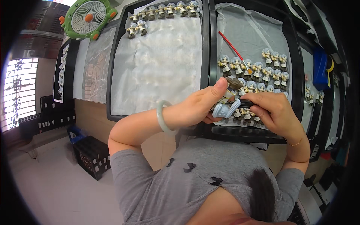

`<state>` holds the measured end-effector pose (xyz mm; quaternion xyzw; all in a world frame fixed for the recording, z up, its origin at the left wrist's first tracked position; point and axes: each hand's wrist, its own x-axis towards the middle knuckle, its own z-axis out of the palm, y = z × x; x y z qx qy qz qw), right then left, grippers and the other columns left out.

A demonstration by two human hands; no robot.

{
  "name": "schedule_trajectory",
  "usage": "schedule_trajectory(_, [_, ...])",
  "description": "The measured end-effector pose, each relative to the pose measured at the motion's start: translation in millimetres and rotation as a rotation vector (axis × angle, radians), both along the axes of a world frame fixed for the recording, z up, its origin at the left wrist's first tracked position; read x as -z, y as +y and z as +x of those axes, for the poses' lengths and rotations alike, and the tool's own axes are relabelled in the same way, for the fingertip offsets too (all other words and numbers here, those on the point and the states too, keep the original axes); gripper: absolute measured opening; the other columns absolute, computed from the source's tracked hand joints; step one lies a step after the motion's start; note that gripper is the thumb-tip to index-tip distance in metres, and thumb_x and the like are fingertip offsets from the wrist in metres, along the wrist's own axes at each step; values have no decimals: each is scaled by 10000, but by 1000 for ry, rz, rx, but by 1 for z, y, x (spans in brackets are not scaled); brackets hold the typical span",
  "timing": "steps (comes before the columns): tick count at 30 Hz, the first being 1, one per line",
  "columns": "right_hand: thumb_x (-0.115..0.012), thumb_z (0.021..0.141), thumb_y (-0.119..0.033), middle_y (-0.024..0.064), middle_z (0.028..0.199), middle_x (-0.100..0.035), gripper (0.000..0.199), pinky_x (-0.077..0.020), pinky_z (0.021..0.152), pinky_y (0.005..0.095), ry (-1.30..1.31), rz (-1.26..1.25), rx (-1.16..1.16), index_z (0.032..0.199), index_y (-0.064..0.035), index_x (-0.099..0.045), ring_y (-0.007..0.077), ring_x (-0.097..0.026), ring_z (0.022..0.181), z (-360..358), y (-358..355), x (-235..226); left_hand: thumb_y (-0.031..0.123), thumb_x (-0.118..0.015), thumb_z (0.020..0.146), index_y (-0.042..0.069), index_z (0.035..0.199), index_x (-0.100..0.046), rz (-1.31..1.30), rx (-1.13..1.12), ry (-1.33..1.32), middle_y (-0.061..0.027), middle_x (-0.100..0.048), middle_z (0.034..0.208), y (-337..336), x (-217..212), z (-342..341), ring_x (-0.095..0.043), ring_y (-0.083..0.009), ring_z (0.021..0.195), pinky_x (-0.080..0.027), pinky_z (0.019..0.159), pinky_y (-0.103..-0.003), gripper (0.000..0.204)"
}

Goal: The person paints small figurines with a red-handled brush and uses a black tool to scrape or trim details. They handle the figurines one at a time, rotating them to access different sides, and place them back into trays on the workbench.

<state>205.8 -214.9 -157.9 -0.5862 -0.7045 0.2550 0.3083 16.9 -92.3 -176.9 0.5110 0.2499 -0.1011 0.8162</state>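
Over a lined tray (243, 132), fingers of the left hand (197, 106) gripped a figurine (222, 111), apparently steadying it against the black tool (246, 104) clasped in the right hand (276, 111).

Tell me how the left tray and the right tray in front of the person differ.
The left tray has a small group of figurines along its far end; the right tray holds more, crowded toward its near half.
The left tray's lining looks whiter; the right tray's looks greyer.
A red-handled brush lies in the right tray; none shows in the left tray.
Both have black rims and hold similar blue-haired figurines.
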Motion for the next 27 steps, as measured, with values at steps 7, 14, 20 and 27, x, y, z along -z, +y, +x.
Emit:
schedule_trajectory(7, [-602,726,-78,99,746,-594,233,-436,523,308,-113,128,12,955,-49,-571,240,-563,596,0,1,-2,642,-155,817,64,1107,-466,-23,-60,18,-41,-552,851,-2,-10,2,-449,-67,608,-331,478,-187,718])
schedule_trajectory(14, [-614,713,-66,86,697,-571,257,-416,485,306,-181,199,44,964,-55,-566,220,-539,553,-3,0,0,642,-137,816,57,1095,-458,1,-41,-79,-40,-547,819,0,-9,1,-411,-69,530,-312,456,-192,724])
schedule_trajectory(20, [-598,723,-59,84,683,-563,239,-414,489,314,-95,131,37,961,-51,-569,231,-535,547,-3,0,3,610,-141,838,53,1116,-454,-5,-12,-6,-37,-548,822,1,-9,2,-399,-68,529,-310,466,-187,696])
schedule_trajectory(27, [-596,707,-43,83,662,-542,256,-403,499,302,26,72,-1,962,-55,-585,233,-517,551,3,5,5,602,-140,843,36,1118,-467,8,31,-22,-33,-546,847,3,-8,2,-431,-71,586,-340,505,-189,709])
